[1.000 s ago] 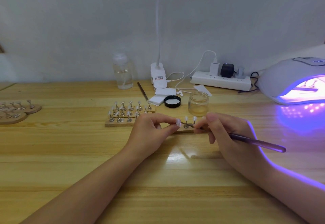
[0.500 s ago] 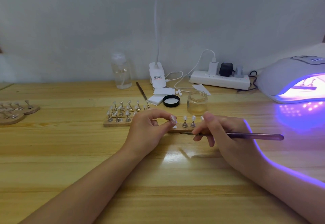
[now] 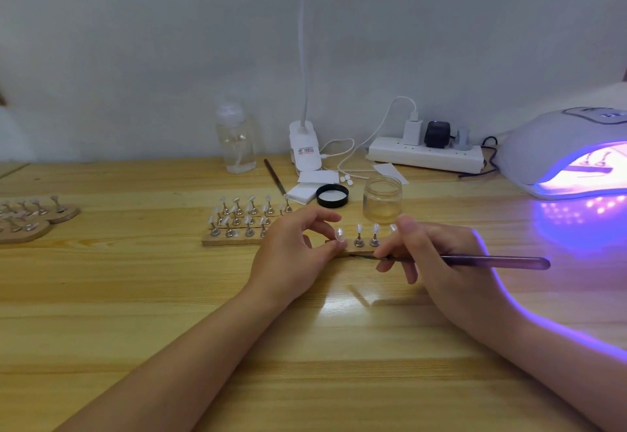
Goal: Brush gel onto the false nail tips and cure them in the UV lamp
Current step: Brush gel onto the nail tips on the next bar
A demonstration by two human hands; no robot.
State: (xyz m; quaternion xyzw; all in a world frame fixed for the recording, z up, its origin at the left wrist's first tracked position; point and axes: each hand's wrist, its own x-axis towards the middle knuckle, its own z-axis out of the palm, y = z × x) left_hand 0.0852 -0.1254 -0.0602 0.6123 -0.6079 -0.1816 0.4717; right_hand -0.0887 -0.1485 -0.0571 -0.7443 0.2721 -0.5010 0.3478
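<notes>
left hand (image 3: 291, 255) curled, thumb and forefinger pinching one nail tip stand (image 3: 339, 238) at the left end of a small wooden strip (image 3: 356, 251); other fingers arched above it, not touching anything visible. clear false tip on top of that stand sits between the fingertips. right hand (image 3: 437, 258) grips a purple-handled gel brush (image 3: 492, 261) in a pen hold, thumb on top, fingers folded under, handle running out to the right, nearly level. brush head lies low along the strip's front edge; bristles too dark and small to tell if they touch a tip. three more tips on metal stands (image 3: 367, 236) stand upright on the same strip, between the two hands. open gel jar (image 3: 382, 198) just behind the strip, its black lid (image 3: 332, 195) beside it on the left. larger wooden holder with two rows of tips (image 3: 242, 219) sits left of the hands. uv lamp (image 3: 570, 149) far right on the wooden table (image 3: 135, 295), lit purple, with stands visible inside the opening. round holders with tips (image 3: 30, 214) at far left edge. power strip (image 3: 424, 156), pump bottle (image 3: 235, 139) and clip lamp base (image 3: 304, 149) at the back by the wall.
</notes>
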